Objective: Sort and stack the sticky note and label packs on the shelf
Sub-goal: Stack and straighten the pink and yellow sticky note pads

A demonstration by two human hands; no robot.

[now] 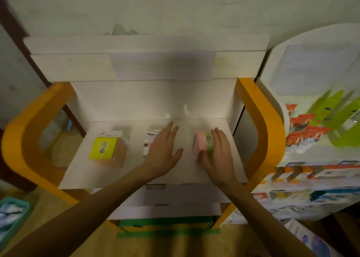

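Three groups sat on the white shelf (120, 171): a yellow-fronted stack (106, 149) at left, a white label pack (150, 142) mid-shelf, a pink-and-green pack (203, 143) at right. The left hand (162, 149) lay flat, fingers straight, over the label pack. The right hand (219, 153) cupped the pink-and-green pack, thumb at its near end. Sorting looked largely done; the stacking seemed unfinished.
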